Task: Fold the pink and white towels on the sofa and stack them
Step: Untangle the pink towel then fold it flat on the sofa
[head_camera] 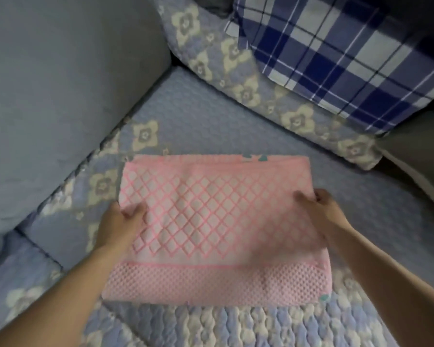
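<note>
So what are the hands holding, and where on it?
Both hold the pink towel, which lies folded on the sofa cover. The left hand pinches its left side edge, and the right hand pinches its right side edge.

Single view, head-worn wide-angle camera: looks forward and steeply down from above the sofa (211, 126) seat, close range; seat fills the frame centre, armrest (60, 96) at upper left, backrest cushions along the top and upper right, seat's front edge at the bottom; straight lines bow near the frame edges
</note>
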`<state>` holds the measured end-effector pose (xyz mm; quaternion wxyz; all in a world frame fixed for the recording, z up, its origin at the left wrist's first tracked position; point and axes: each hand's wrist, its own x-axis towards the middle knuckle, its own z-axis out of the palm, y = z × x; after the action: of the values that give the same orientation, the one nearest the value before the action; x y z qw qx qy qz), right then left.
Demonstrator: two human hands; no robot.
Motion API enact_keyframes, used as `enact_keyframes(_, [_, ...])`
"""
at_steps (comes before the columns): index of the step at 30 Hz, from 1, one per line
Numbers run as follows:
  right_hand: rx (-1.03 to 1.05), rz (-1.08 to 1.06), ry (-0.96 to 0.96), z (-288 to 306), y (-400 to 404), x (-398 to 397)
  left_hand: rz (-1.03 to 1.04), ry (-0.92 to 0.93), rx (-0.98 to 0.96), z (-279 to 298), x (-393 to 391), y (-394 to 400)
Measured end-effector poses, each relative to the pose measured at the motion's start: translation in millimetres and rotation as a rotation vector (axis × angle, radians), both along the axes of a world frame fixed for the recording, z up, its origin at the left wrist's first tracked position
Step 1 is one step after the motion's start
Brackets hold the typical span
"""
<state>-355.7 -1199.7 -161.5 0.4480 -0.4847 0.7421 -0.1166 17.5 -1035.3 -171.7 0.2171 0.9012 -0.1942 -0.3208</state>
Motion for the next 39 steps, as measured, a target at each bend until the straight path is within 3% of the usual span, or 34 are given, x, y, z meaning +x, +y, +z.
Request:
enact_keyframes(5, [0.126, -0.162, -0.298, -2, -36, 12, 0.114, 0.080, -0.083, 6, 19, -46])
enact_keyframes(8, [0.083, -0.111, -0.407, 7, -31, 5, 0.162, 0.165, -0.134, 8, 29, -44])
enact_keyframes(12, [-0.018, -0.115, -0.451, 24, -42, 0, 0.095, 0.027, -0.240, 25, 35, -50])
enact_keyframes(14, [-0.002, -0.118, -0.400, 18, -53, 5, 0.022, -0.077, -0.196, 19, 39, -61])
enact_keyframes(18, [0.038, -0.016, 0.036, -18, -67, 22, -0.111, -0.278, 0.203, -10, 28, -79])
enact_keyframes(19, [0.025, -0.021, 0.068, -23, -68, 24, -0.165, -0.417, 0.221, -8, 16, -80])
enact_keyframes(22, [-0.001, -0.067, 0.093, -34, -68, 19, -0.588, -0.717, -0.041, 7, -40, -73])
enact_keyframes(24, [-0.026, -0.108, 0.032, -37, -68, 17, -0.827, -0.686, -0.109, 8, -81, -55])
enact_keyframes(26, [-0.030, -0.146, -0.048, -35, -69, 17, -0.943, -0.590, -0.012, -6, -106, -32])
enact_keyframes(29, [0.133, -0.048, -0.082, -23, -52, -2, -0.991, -0.518, 0.198, -35, -116, -12])
enact_keyframes(32, [0.362, 0.058, -0.237, -7, 25, -48, -0.969, -0.505, 0.254, -49, -118, -15])
enact_keyframes(34, [0.407, 0.215, -0.243, 7, 72, -66, -0.955, -0.510, 0.261, -52, -120, -17])
enact_keyframes(36, [0.321, 0.208, -0.259, 7, 97, -77, -0.959, -0.510, 0.251, -50, -119, -17])
enact_keyframes(39, [0.086, 0.099, -0.082, -5, 118, -83, -0.965, -0.498, 0.195, -47, -117, -15])
